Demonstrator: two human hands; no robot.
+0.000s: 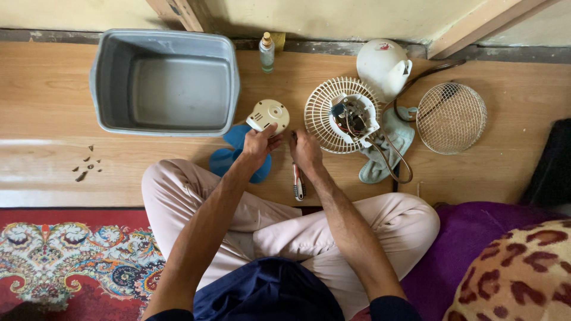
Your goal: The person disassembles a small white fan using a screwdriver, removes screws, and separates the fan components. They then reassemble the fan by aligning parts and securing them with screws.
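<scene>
Using the grey tub (122,77) as the landmark: it sits on the wood floor (47,89), one tub, open, with nothing visible inside it. Left of and below the tub lies a small scatter of dark chips (86,164); how many is hard to tell. Below the tub, at the near edge, one patterned red rug (71,255) covers the floor.

Just right of the tub's lower right corner is one round cream cover (270,114). The left hand (260,145) is curled around its lower edge, thumb and fingers bent on it, holding it. Under that hand lies one blue fan blade (229,159), part hidden by the wrist. Right of the tub's top corner, near the wall, stands one small clear bottle (267,53) with a tan cap; its contents cannot be made out.

Further right, the right hand (306,151) is loosely closed, fingers bent down to the floor; whether it grips anything cannot be told. One screwdriver (297,183) lies just below it, near the wrist.

Right again lies one white grille (333,116) with the open motor (352,116) on it, wires showing. Beyond it near the wall stands one white housing (382,65). Below the motor is one pale cloth (389,151) with a brown cord (399,161) looped over it. Farthest from the tub lies a second, bare metal grille (451,117), so two grilles in all.
</scene>
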